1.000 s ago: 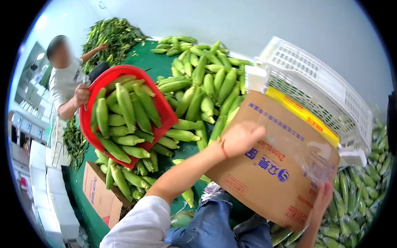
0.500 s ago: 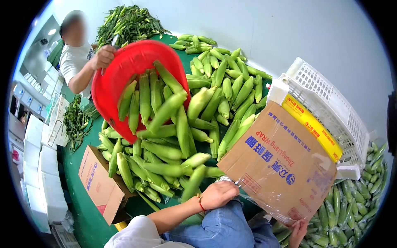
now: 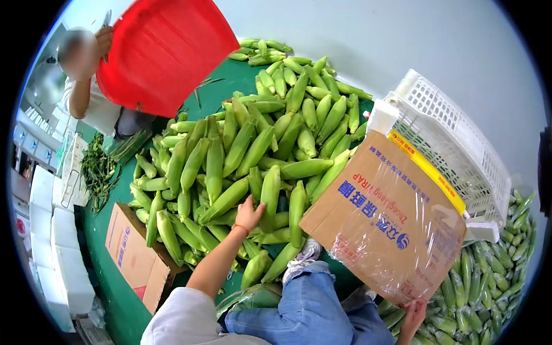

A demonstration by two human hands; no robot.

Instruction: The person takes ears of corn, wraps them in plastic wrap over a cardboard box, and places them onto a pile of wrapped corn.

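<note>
My left hand (image 3: 249, 217) reaches onto the pile of green corn (image 3: 214, 167), its fingers apart against the husks; part of them is hidden among the cobs. Pinched at the lower edge of a cardboard box (image 3: 374, 213), my right hand (image 3: 414, 312) holds clear plastic film (image 3: 402, 282). The film lies over the box's printed top. A yellow strip (image 3: 428, 172) runs along the box's far edge.
Another person (image 3: 95, 106) holds up a red scoop (image 3: 167, 54) at upper left. An open carton (image 3: 135, 256) stands left of the pile. A white crate (image 3: 448, 138) is behind the box, with wrapped corn (image 3: 489, 282) at right.
The red scoop has tipped its corn onto the pile and risen. My left hand has moved from the box to the corn. My right hand has shifted down and left along the box edge.
</note>
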